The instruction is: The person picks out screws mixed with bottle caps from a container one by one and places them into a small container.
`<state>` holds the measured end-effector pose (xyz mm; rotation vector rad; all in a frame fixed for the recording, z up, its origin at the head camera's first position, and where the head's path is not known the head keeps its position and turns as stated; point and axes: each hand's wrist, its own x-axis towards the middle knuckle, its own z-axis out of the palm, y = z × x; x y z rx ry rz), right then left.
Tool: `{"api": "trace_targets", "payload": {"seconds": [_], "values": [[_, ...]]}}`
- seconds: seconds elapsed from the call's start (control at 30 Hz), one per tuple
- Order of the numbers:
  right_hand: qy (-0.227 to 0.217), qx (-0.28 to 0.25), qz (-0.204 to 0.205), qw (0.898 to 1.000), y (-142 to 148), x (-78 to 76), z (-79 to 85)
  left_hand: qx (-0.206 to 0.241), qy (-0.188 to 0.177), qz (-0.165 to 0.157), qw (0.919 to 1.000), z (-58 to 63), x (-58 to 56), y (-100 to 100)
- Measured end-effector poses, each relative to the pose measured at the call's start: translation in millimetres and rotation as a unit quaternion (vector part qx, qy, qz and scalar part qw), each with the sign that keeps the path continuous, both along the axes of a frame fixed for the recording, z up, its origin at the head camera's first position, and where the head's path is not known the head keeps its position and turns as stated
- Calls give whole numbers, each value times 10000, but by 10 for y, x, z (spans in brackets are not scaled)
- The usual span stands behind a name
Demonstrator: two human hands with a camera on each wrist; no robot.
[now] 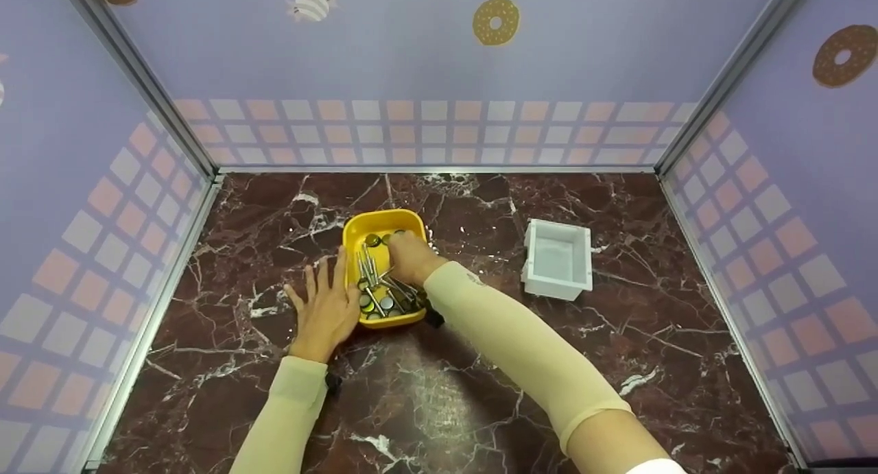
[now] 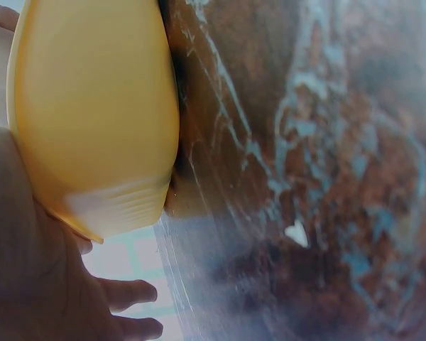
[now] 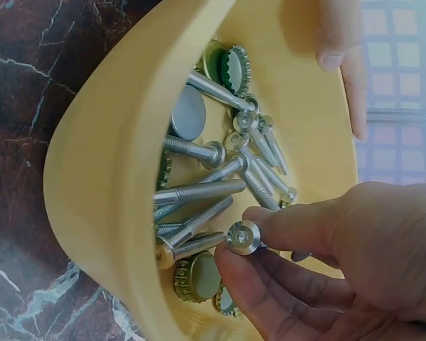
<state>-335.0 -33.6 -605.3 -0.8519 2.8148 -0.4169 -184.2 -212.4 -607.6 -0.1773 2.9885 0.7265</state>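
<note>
Your right hand (image 1: 411, 256) pinches a bolt (image 3: 243, 237) — the white box (image 1: 557, 288) lies at its three o'clock; your left hand (image 1: 325, 316), splayed, is farther off.

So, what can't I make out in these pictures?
Right wrist: shank of the silver metal bolt, mostly behind the bare right hand.
Head: that bolt, behind the same hand.
Left wrist: inside of the yellow plastic bin, behind its wall.
Left wrist: bare left hand, cut off by left edge.
</note>
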Motion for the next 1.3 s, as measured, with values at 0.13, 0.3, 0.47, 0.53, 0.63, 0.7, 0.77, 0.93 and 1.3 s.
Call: {"api": "trace_targets", "payload": {"seconds": [0.13, 0.3, 0.47, 0.53, 0.63, 0.7, 0.77, 0.93, 1.3], "values": [[0, -261, 130, 9996, 10, -255, -394, -47, 20, -23, 10000, 4, 3, 1], [-118, -300, 323, 9990, 38, -384, -563, -82, 141, -23, 9999, -4, 2, -6], [-487, -99, 344, 9982, 99, 120, 262, -29, 126, -28, 9999, -4, -1, -12], [-604, -93, 407, 9973, 130, 288, 540, 9, 83, -26, 10000, -1, 0, -14], [-482, 0, 521, 9975, 163, 413, 698, 19, 57, -22, 10000, 7, 2, -13], [-373, 120, 605, 9974, 176, 463, 740, 16, 48, -21, 10000, 9, 4, -9], [-281, 229, 725, 9967, 187, 485, 753, 3, 58, -14, 10000, 7, 4, -5], [-146, 427, 1112, 9928, 223, 501, 806, 8, 45, 0, 10000, 2, 7, 1], [-196, -39, 1737, 9846, 242, 462, 824, 107, 46, 0, 9999, -11, -2, -2]]}}
